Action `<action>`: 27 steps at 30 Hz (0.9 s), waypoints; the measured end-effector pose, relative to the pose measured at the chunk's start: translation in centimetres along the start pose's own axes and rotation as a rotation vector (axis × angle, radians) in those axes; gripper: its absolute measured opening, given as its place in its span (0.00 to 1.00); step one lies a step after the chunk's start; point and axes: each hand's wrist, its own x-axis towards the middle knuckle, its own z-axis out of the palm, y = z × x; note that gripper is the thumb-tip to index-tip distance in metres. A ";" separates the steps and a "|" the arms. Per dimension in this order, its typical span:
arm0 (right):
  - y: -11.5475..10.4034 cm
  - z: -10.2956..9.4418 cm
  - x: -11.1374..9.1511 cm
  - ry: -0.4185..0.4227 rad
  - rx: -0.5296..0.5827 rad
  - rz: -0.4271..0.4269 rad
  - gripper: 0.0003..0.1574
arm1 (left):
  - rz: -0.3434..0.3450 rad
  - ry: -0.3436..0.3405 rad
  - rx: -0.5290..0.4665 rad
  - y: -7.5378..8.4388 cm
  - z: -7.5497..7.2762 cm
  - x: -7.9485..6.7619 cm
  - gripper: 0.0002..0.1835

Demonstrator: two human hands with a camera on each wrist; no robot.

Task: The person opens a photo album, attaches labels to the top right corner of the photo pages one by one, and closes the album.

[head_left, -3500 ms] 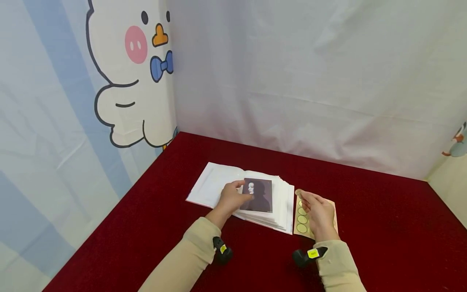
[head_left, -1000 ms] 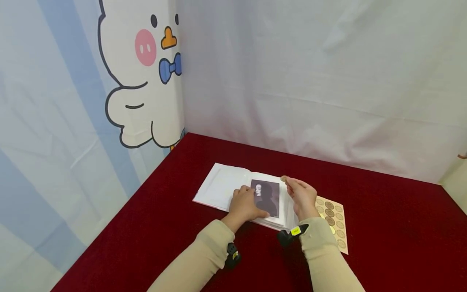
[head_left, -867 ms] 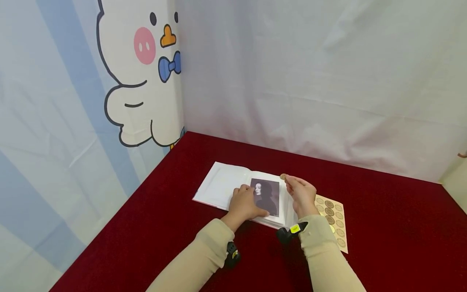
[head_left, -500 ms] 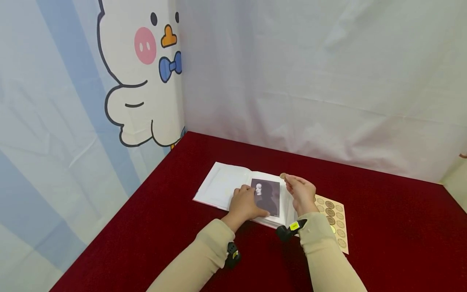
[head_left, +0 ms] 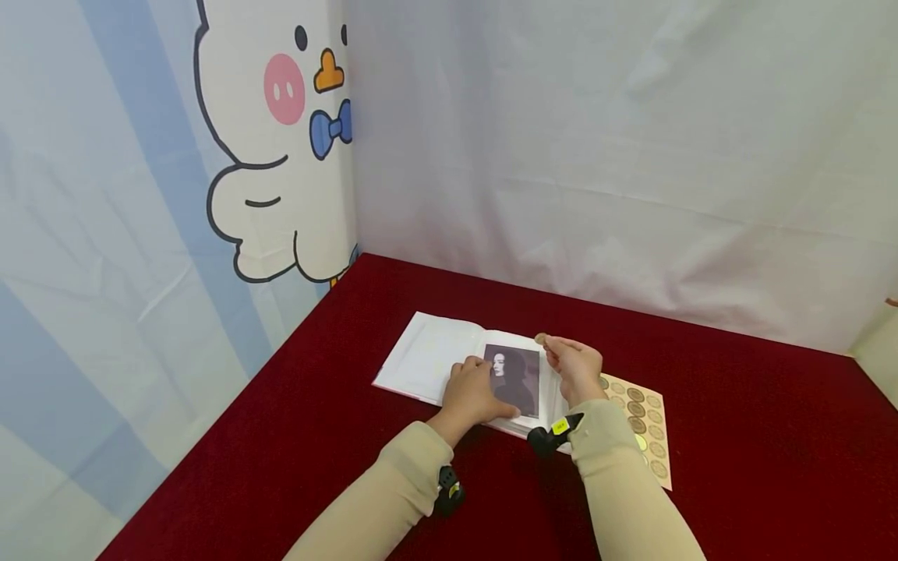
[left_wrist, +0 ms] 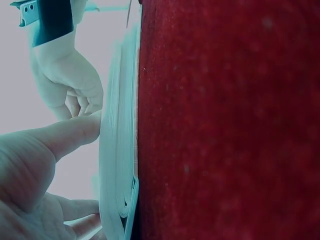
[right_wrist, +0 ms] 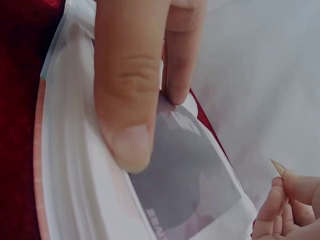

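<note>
An open photo album (head_left: 428, 354) lies on the red cloth, a dark portrait photo (head_left: 522, 382) flat on its right-hand page. My left hand (head_left: 470, 393) rests on that page, thumb on the photo's lower edge and the other fingers at its left edge. In the left wrist view, the thumb (left_wrist: 75, 132) reaches to the edge of the thick page stack (left_wrist: 117, 125). My right hand (head_left: 578, 370) pinches a small round gold sticker (head_left: 541, 339) between thumb and fingertips, above the photo's upper right corner. The right wrist view catches the sticker (right_wrist: 277, 166) edge-on.
A sheet of round gold stickers (head_left: 648, 428) lies right of the album, partly hidden by the right sleeve (head_left: 617, 460). The red cloth (head_left: 758, 436) covers the table. Pale curtains (head_left: 596, 156) rise behind it, with a cartoon figure (head_left: 281, 156) at the left.
The photo, held by my left hand over the album before, now lies flat under its fingers. My right hand has carried the sticker left from the sheet to the photo's upper corner.
</note>
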 end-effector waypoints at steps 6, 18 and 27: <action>0.1 0.3 0.1 0.014 -0.018 0.026 0.10 | 0.014 0.008 0.004 -0.1 0.2 -0.1 0.45; 0.8 -0.5 1.1 0.057 -0.063 0.039 0.12 | 0.019 0.013 0.037 0.0 0.2 0.1 0.46; 1.0 -0.7 1.2 0.002 -0.132 0.022 0.09 | 0.018 0.018 0.044 0.0 0.2 0.0 0.45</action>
